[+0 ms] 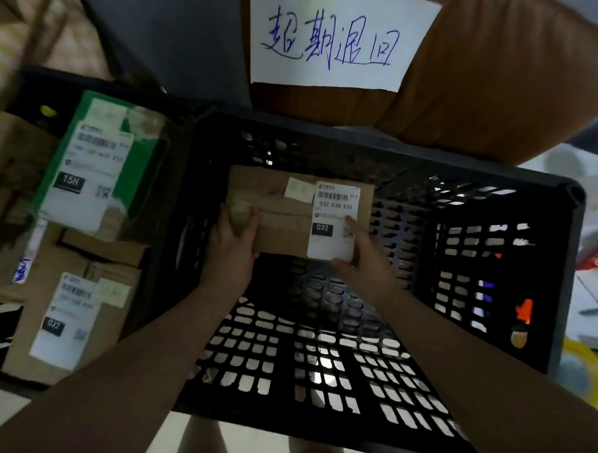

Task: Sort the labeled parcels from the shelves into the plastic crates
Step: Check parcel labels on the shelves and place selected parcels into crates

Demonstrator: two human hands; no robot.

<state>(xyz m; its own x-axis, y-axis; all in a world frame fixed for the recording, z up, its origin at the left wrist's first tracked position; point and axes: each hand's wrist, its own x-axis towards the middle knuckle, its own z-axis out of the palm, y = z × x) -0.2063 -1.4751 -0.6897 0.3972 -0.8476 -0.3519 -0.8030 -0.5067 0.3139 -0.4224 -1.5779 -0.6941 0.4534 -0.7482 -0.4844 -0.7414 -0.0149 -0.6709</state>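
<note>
**Fig. 1.** Head view, parcel being placed. A brown cardboard parcel [284,208] is held at the centre of the frame, inside the walls of the black plastic crate [573,238], over its far half. Whether it already rests on the perforated floor cannot be told. The left hand [231,247] is wrapped round the parcel's left end, thumb on the top face. The right hand [364,260] pinches the lower right corner, with the forefinger laid along the white shipping label [332,224] (code 032 038 E01, with a black 032 block).

A handwritten paper sign [336,39] at the top of the frame appears to mark this crate's category. At the left edge, a second crate [74,79] holds a green parcel [146,165] marked 15N and a cardboard box [111,338] marked 032. A roll of tape [589,369] lies at the lower right.

The step is judged to be the set-down. It is best done with the parcel kept level and lowered until its base is borne by the floor, label uppermost so that the code can be read. It should be set square against the far wall so that room is left for later parcels. The code should be checked against the sign before the grip is released, since a box marked 032 also lies in the neighbouring crate.
</note>
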